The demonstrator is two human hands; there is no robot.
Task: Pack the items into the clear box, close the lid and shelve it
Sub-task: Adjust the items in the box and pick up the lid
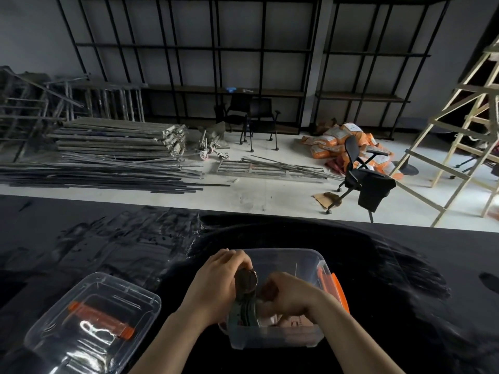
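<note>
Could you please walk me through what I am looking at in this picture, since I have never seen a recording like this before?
There is no machine here: one wide-angle camera sits on a person's head and looks forward and down, so the two bare arms at the bottom are that person's own.

On the dark table in front of them stands an open clear box with orange clips on its right side. Its lid, with an orange handle, lies apart on the table to the left.

The left hand grips a tall, dark can-like item, standing it in the box. The right hand reaches into the box among other items, which are too blurred to name; whether it holds anything I cannot tell.

Behind the table are a floor with metal poles, chairs, orange sacks, a wooden ladder and black shelves.
</note>
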